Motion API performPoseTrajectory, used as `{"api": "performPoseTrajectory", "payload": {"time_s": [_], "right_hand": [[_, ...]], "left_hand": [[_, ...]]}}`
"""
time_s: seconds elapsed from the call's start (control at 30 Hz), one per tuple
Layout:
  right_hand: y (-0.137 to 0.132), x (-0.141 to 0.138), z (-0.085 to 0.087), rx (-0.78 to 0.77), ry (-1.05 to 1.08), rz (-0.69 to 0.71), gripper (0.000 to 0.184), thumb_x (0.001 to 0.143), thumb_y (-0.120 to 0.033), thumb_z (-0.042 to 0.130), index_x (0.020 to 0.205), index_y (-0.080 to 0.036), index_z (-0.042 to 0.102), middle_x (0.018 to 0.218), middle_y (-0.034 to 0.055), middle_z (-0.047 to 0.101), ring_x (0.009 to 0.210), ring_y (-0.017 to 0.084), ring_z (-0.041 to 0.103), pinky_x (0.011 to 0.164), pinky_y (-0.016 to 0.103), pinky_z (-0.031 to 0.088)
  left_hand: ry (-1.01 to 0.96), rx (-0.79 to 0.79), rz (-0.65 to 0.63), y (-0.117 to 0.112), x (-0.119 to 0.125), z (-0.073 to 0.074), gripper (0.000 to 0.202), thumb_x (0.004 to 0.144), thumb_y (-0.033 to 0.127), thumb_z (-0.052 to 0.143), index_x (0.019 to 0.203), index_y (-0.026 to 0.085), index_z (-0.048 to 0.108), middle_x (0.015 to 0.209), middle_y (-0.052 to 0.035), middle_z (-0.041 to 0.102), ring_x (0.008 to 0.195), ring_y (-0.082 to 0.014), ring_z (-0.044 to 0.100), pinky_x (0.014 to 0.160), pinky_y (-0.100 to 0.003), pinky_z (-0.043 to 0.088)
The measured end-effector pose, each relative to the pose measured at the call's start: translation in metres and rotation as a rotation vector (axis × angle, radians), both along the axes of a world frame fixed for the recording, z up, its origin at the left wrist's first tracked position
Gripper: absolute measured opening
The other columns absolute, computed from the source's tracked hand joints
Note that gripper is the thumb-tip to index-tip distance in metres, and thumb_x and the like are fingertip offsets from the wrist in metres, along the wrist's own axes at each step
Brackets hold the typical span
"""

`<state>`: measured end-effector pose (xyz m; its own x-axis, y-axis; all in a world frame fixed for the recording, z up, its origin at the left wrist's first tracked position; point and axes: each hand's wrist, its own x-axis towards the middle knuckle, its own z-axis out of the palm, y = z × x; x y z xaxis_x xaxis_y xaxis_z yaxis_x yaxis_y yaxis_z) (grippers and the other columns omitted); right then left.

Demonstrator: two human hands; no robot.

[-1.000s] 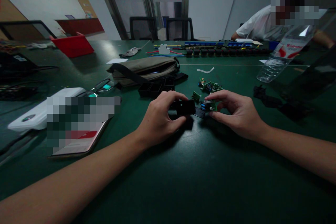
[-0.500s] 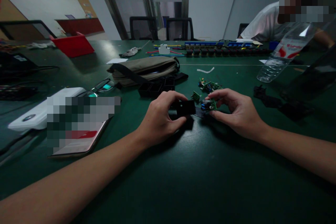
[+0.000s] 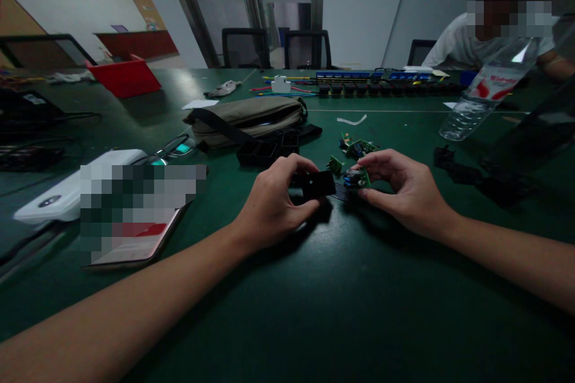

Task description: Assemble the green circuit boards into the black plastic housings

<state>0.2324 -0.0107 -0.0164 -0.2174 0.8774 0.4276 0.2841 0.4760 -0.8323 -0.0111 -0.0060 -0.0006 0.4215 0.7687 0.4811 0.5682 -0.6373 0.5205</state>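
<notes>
My left hand (image 3: 274,203) grips a small black plastic housing (image 3: 318,184) between thumb and fingers, just above the green table (image 3: 341,311). Right beside it my right hand (image 3: 402,188) pinches a small green circuit board (image 3: 357,178) with blue parts, its edge meeting the housing's open side. Two more loose green circuit boards (image 3: 359,147) lie just beyond the hands, and a smaller board piece (image 3: 335,164) lies between them.
A tan bag (image 3: 249,116) and black plastic housings (image 3: 267,149) lie behind my left hand. Glasses (image 3: 173,149), a white device (image 3: 67,194) and a booklet sit left. A tilted water bottle (image 3: 487,93) and black parts (image 3: 476,176) are right. A person in white sits far right.
My right hand has drawn the board slightly closer to the housing. The person at the far right has shifted upright. My left hand has barely moved.
</notes>
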Motion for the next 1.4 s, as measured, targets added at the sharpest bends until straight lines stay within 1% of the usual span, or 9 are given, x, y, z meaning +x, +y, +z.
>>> {"api": "performPoseTrajectory", "payload": {"time_s": [0.13,0.27,0.4,0.57,0.67,1.03,1.23,1.4], "right_hand": [[0.0006,0.0001,-0.0009,-0.014,0.028,0.01,0.039,0.074,-0.021,0.077,0.11,-0.02,0.061,0.109,0.0079,0.07,0.102,0.023,0.07,0.087,0.039,0.06],[0.0013,-0.0006,-0.0018,-0.012,0.054,0.021,0.037,0.073,-0.021,0.077,0.105,-0.021,0.058,0.109,0.0071,0.069,0.103,0.023,0.069,0.087,0.038,0.059],[0.0015,-0.0007,-0.0016,-0.005,0.064,0.035,0.032,0.074,-0.022,0.077,0.098,-0.021,0.056,0.107,0.0071,0.07,0.102,0.022,0.069,0.085,0.038,0.059],[0.0005,-0.0002,-0.0001,-0.007,0.027,0.044,0.025,0.075,-0.022,0.076,0.091,-0.02,0.057,0.106,0.0082,0.071,0.1,0.023,0.068,0.085,0.039,0.059],[0.0004,-0.0006,-0.0001,-0.008,0.028,0.036,0.025,0.074,-0.022,0.076,0.091,-0.02,0.058,0.105,0.008,0.071,0.099,0.023,0.068,0.084,0.039,0.059],[0.0008,0.0004,-0.0002,0.007,0.011,0.043,0.024,0.075,-0.023,0.076,0.092,-0.02,0.059,0.104,0.0071,0.07,0.099,0.022,0.068,0.082,0.038,0.059],[-0.0001,-0.0013,0.0007,-0.007,0.015,0.034,0.023,0.074,-0.022,0.076,0.089,-0.021,0.058,0.102,0.0069,0.07,0.097,0.022,0.068,0.081,0.038,0.059],[-0.0004,-0.0013,0.0011,-0.005,0.008,0.033,0.023,0.075,-0.023,0.076,0.091,-0.021,0.06,0.103,0.0066,0.07,0.098,0.023,0.068,0.081,0.037,0.059]], "left_hand": [[-0.006,-0.007,-0.004,0.0007,0.0,-0.0001,0.031,0.075,0.018,0.072,0.105,0.019,0.061,0.102,-0.0053,0.069,0.091,-0.0188,0.066,0.078,-0.032,0.056],[-0.009,-0.007,-0.003,0.0011,0.0,0.0003,0.032,0.075,0.018,0.073,0.105,0.019,0.06,0.102,-0.0052,0.069,0.09,-0.0183,0.065,0.078,-0.032,0.055],[-0.019,-0.009,-0.002,0.0008,0.0003,0.0004,0.032,0.074,0.018,0.073,0.104,0.019,0.06,0.101,-0.0043,0.069,0.088,-0.0175,0.065,0.078,-0.032,0.055],[-0.017,-0.017,-0.01,0.001,0.0006,0.0002,0.031,0.075,0.018,0.073,0.103,0.018,0.06,0.1,-0.0045,0.069,0.086,-0.0169,0.065,0.075,-0.03,0.054],[-0.01,-0.006,-0.007,0.0011,0.0006,0.0003,0.031,0.074,0.018,0.073,0.103,0.018,0.06,0.099,-0.0042,0.069,0.086,-0.0169,0.065,0.074,-0.029,0.054],[-0.006,-0.004,-0.011,0.0015,-0.0002,-0.0003,0.032,0.074,0.018,0.073,0.103,0.018,0.059,0.1,-0.0046,0.068,0.088,-0.0172,0.064,0.077,-0.031,0.054],[-0.006,-0.017,-0.017,0.0018,-0.0011,-0.0018,0.031,0.076,0.019,0.072,0.103,0.018,0.059,0.1,-0.005,0.068,0.086,-0.0168,0.064,0.074,-0.03,0.054],[-0.003,-0.007,-0.017,0.0017,-0.0011,-0.0014,0.03,0.076,0.02,0.073,0.103,0.018,0.06,0.099,-0.0043,0.068,0.087,-0.0173,0.065,0.076,-0.03,0.054]]}}
